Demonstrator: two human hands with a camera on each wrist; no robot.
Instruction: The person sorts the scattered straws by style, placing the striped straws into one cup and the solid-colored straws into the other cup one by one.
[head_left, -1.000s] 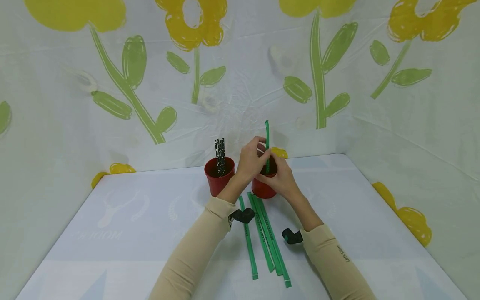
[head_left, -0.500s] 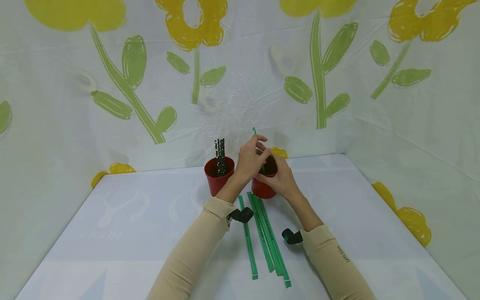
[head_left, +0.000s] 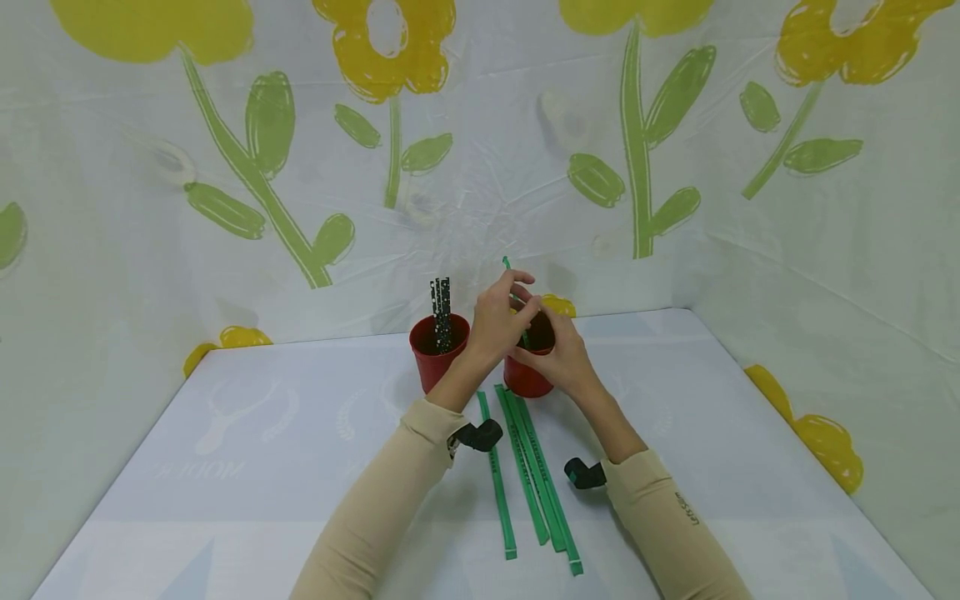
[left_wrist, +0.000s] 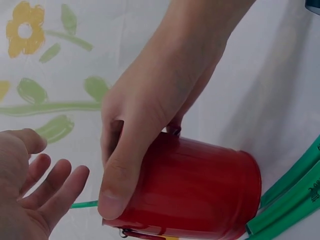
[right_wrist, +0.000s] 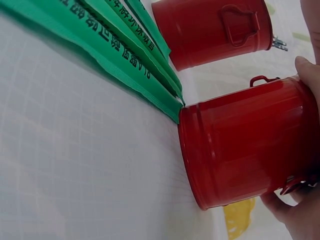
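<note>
A red bucket (head_left: 527,383) stands at the far middle of the table, its rim held by my right hand (head_left: 566,357). One green-wrapped straw (head_left: 506,262) leans left out of that bucket, partly hidden behind my left hand (head_left: 493,323). In the left wrist view, the fingers of my left hand (left_wrist: 42,192) are loosely extended, with the straw (left_wrist: 84,204) showing past their tips. A second red bucket (head_left: 437,367), to the left, holds several black straws with white spots (head_left: 442,317). More green-wrapped straws (head_left: 534,467) lie on the table in front of the right bucket.
A single green-wrapped straw (head_left: 498,500) lies slightly left of the others. The white table (head_left: 247,467) reaches back to a flower-printed cloth wall (head_left: 480,150). Each wrist carries a black camera (head_left: 583,473).
The green-wrapped straw, upright above the bucket one second ago, has dropped lower and tipped left against the rim; my left hand has let it go. My right hand stays on the bucket.
</note>
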